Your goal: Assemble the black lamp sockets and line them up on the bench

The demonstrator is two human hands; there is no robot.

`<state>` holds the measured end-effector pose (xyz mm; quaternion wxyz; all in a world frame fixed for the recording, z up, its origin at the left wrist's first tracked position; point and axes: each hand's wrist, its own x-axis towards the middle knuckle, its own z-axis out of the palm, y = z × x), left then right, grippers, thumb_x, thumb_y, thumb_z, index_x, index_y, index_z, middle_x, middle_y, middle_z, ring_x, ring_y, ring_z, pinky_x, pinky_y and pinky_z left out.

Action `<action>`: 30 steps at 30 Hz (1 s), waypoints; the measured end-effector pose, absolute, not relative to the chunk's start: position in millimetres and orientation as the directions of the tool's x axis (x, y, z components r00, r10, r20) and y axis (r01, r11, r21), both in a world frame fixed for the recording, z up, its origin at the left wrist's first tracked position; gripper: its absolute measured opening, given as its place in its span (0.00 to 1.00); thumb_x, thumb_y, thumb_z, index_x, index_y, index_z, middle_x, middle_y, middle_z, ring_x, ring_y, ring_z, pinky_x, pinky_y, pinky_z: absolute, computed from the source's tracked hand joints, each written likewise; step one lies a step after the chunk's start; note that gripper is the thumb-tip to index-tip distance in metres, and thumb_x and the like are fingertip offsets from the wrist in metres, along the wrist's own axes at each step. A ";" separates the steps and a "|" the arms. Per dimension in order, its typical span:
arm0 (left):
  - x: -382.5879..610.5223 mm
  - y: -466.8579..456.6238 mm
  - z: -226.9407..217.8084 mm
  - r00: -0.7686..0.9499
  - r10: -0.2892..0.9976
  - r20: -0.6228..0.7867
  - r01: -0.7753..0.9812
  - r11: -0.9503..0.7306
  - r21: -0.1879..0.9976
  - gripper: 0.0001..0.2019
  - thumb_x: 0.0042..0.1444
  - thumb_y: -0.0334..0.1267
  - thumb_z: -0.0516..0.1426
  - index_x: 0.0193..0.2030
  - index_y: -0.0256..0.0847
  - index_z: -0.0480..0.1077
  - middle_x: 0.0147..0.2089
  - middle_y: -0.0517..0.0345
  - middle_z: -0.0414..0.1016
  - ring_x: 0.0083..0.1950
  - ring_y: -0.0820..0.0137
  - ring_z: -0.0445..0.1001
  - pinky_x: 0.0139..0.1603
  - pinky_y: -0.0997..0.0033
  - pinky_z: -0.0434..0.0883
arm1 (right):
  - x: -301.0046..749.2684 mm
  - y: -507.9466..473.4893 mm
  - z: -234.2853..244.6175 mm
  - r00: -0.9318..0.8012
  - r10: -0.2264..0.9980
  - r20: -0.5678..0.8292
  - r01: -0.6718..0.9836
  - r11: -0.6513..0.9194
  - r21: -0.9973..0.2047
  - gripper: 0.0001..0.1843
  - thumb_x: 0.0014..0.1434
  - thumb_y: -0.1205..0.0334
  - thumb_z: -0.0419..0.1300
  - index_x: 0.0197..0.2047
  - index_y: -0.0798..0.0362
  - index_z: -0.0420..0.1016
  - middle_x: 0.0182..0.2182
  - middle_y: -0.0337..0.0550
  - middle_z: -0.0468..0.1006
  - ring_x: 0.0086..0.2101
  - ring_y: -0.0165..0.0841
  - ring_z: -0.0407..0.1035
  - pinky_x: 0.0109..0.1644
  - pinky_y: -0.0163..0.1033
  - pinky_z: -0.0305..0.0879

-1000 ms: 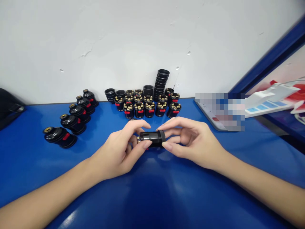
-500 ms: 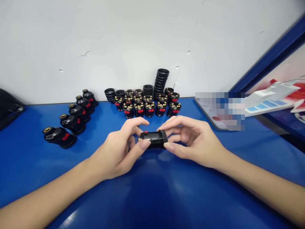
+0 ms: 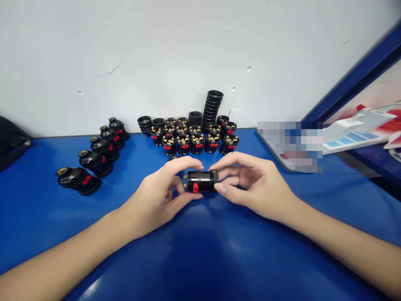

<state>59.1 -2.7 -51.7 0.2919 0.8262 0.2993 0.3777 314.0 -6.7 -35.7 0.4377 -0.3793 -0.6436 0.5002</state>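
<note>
A black lamp socket [image 3: 203,179] lies on its side between my hands, its brass terminals facing left and its red switch [image 3: 195,187] toward me. My left hand [image 3: 164,190] curls round the terminal end, thumb below and index finger above. At the other end is a black ring [image 3: 214,175], which my right hand [image 3: 247,182] grips between thumb and fingers. Whether the ring is fully seated on the socket I cannot tell. Part of a dark round piece [image 3: 173,158] shows just behind my left fingers.
Several black sockets with red switches [image 3: 197,143] stand upright at the back, beside a tall stack of black rings [image 3: 212,109]. Several capped sockets [image 3: 78,179] form a slanting row at left. A phone [image 3: 275,150], partly blurred, lies at right on the blue table [image 3: 200,251].
The socket has turned about its long axis, bringing the red switch from the far side to the near side. My left thumb has shifted down off its front, while my right hand stays about where it was.
</note>
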 end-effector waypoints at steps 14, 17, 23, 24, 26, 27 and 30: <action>59.8 -4.3 -50.1 0.552 0.702 0.449 0.253 -0.654 0.713 0.27 0.68 0.37 0.65 0.67 0.54 0.59 0.57 0.55 0.76 0.32 0.80 0.77 0.23 0.84 0.66 | 312.3 -9.0 -35.5 -0.372 0.873 0.316 0.050 0.359 -0.932 0.15 0.56 0.66 0.76 0.45 0.50 0.81 0.38 0.44 0.86 0.38 0.38 0.86 0.44 0.41 0.88; 59.4 -2.9 -49.7 0.552 0.704 0.447 0.249 -0.650 0.718 0.33 0.63 0.40 0.70 0.67 0.56 0.58 0.58 0.56 0.75 0.31 0.81 0.75 0.24 0.85 0.67 | 312.0 -9.1 -35.3 -0.367 0.879 0.305 0.031 0.339 -0.940 0.15 0.56 0.67 0.76 0.45 0.50 0.81 0.38 0.44 0.87 0.38 0.37 0.86 0.44 0.41 0.88; 56.3 -6.2 -40.2 0.614 0.729 0.302 0.317 -0.578 0.752 0.17 0.79 0.40 0.50 0.70 0.49 0.56 0.29 0.70 0.65 0.23 0.79 0.67 0.25 0.82 0.66 | 310.2 -11.4 -36.5 -0.373 0.859 0.350 0.016 0.383 -0.923 0.16 0.55 0.71 0.74 0.45 0.48 0.82 0.38 0.42 0.84 0.39 0.37 0.84 0.45 0.42 0.88; 56.4 -6.7 -40.9 0.608 0.731 0.311 0.319 -0.583 0.747 0.18 0.78 0.40 0.51 0.70 0.49 0.55 0.31 0.69 0.67 0.23 0.79 0.68 0.24 0.81 0.66 | 310.6 -11.1 -36.5 -0.371 0.860 0.351 0.014 0.383 -0.924 0.16 0.55 0.71 0.75 0.45 0.48 0.82 0.38 0.42 0.84 0.39 0.37 0.84 0.45 0.42 0.88; 57.2 -6.8 -44.4 0.585 0.730 0.353 0.309 -0.604 0.735 0.22 0.75 0.39 0.56 0.71 0.51 0.55 0.42 0.61 0.75 0.26 0.79 0.72 0.24 0.82 0.68 | 311.9 -10.1 -36.3 -0.363 0.870 0.335 0.012 0.363 -0.932 0.15 0.55 0.69 0.76 0.45 0.48 0.82 0.38 0.42 0.85 0.38 0.37 0.85 0.44 0.42 0.88; 57.9 -6.4 -46.6 0.572 0.725 0.383 0.297 -0.619 0.727 0.24 0.73 0.38 0.59 0.71 0.52 0.55 0.49 0.57 0.76 0.29 0.79 0.74 0.24 0.82 0.68 | 312.5 -9.5 -36.0 -0.358 0.877 0.322 0.009 0.348 -0.937 0.15 0.55 0.68 0.77 0.44 0.48 0.82 0.38 0.42 0.86 0.38 0.37 0.85 0.44 0.42 0.88; 59.2 -4.6 -51.6 0.551 0.695 0.461 0.254 -0.667 0.701 0.29 0.68 0.35 0.65 0.69 0.55 0.57 0.60 0.52 0.72 0.35 0.78 0.76 0.23 0.84 0.67 | 313.4 -8.9 -35.0 -0.352 0.888 0.295 0.001 0.315 -0.949 0.15 0.55 0.66 0.78 0.44 0.49 0.81 0.38 0.42 0.87 0.37 0.37 0.86 0.42 0.41 0.88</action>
